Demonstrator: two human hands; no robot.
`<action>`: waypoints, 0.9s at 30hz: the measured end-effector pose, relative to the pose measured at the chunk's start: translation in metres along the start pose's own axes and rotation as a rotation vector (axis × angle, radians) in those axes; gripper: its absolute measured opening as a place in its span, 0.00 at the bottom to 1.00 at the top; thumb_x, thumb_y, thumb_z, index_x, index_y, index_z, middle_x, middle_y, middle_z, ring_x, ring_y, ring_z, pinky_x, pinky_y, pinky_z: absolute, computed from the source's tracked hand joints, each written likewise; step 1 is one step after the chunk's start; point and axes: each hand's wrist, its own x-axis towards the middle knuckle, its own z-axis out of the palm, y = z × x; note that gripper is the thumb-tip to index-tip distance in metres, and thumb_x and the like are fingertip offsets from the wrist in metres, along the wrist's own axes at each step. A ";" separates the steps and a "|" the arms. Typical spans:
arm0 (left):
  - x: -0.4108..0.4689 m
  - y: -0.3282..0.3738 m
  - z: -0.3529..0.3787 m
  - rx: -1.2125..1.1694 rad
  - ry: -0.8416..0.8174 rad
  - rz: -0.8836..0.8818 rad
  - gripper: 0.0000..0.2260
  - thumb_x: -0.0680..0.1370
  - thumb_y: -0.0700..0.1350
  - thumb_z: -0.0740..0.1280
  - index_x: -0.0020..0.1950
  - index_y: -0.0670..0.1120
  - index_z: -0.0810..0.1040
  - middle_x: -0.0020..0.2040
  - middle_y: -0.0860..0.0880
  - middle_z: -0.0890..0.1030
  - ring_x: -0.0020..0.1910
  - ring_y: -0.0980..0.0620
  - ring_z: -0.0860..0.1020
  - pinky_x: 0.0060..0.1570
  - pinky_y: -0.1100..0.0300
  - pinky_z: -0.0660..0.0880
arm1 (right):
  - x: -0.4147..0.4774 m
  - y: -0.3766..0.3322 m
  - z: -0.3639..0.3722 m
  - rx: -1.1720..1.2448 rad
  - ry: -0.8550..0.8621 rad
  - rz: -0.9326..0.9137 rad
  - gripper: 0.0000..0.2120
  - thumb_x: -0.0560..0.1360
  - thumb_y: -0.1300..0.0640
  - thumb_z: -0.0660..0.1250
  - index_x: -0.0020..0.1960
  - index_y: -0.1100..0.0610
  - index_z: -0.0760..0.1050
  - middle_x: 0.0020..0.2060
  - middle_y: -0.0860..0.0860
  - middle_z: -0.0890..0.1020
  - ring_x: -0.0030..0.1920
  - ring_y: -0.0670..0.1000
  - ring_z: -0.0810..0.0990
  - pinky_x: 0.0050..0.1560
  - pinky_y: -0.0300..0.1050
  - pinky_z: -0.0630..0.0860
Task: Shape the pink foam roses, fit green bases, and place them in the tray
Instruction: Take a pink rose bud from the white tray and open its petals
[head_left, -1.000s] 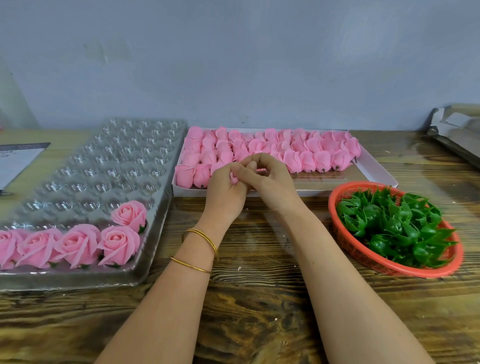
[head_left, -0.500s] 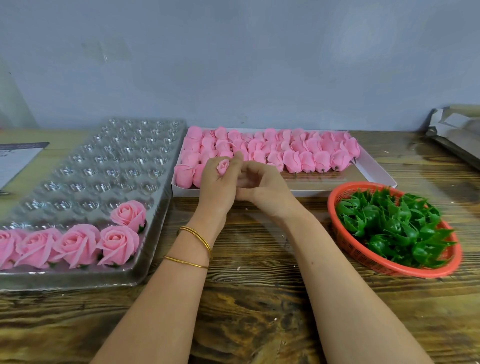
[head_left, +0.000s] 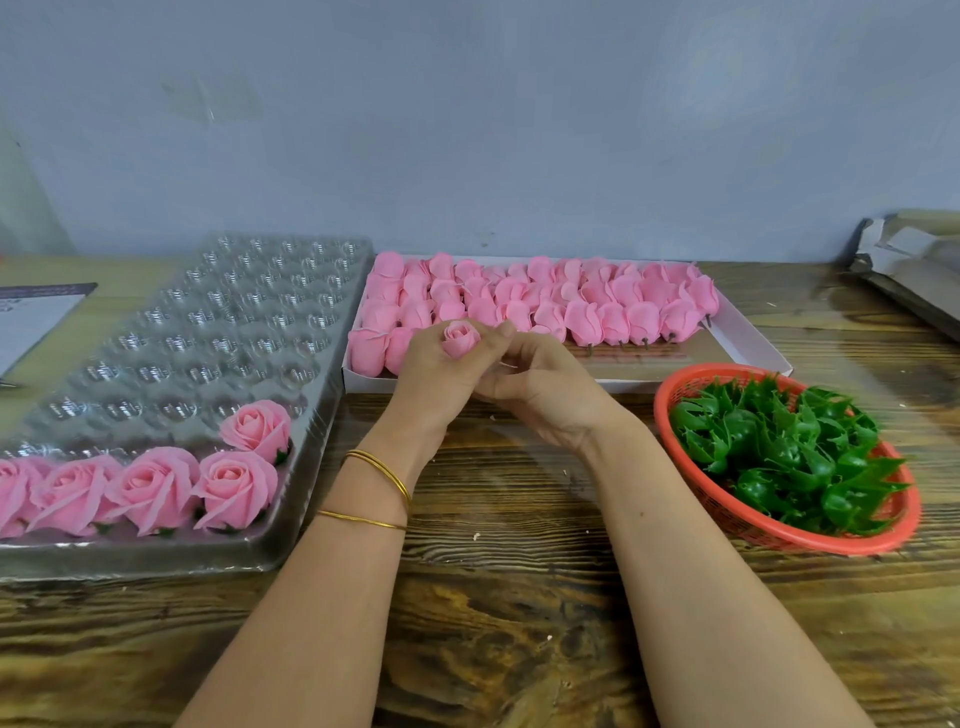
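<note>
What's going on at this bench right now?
A person's left grip holds one pink bud upright in front of the white box of unshaped buds. The right grip is curled close against it; whether it pinches a petal is unclear. Five finished roses sit along the near end of the clear tray on the left. The green bases lie in the red basket on the right.

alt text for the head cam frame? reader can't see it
Left hand holds a pink rosebud upright over a wooden table, right hand curled beside it. Left: clear tray with finished roses at its near end; behind the hands, a white box of closed buds; right, a red basket of green bases.
</note>
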 end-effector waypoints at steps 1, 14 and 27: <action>0.000 0.000 -0.001 0.002 -0.012 0.008 0.07 0.65 0.59 0.74 0.33 0.56 0.82 0.35 0.53 0.83 0.42 0.54 0.82 0.49 0.53 0.79 | 0.000 -0.001 -0.001 0.038 -0.027 0.014 0.19 0.75 0.78 0.61 0.64 0.68 0.73 0.54 0.60 0.82 0.56 0.54 0.82 0.62 0.46 0.77; 0.003 -0.006 0.003 -0.079 0.096 -0.060 0.15 0.75 0.54 0.72 0.43 0.41 0.83 0.35 0.46 0.83 0.38 0.50 0.84 0.46 0.52 0.81 | 0.001 0.000 0.002 -0.113 0.059 -0.015 0.22 0.67 0.80 0.68 0.60 0.71 0.74 0.41 0.55 0.80 0.45 0.53 0.80 0.59 0.51 0.77; 0.000 -0.003 0.005 -0.041 0.067 -0.015 0.11 0.76 0.48 0.73 0.33 0.49 0.84 0.34 0.49 0.85 0.36 0.54 0.84 0.36 0.63 0.78 | 0.001 0.002 0.003 -0.247 0.146 -0.068 0.18 0.70 0.76 0.69 0.60 0.69 0.76 0.51 0.65 0.82 0.52 0.56 0.83 0.57 0.46 0.80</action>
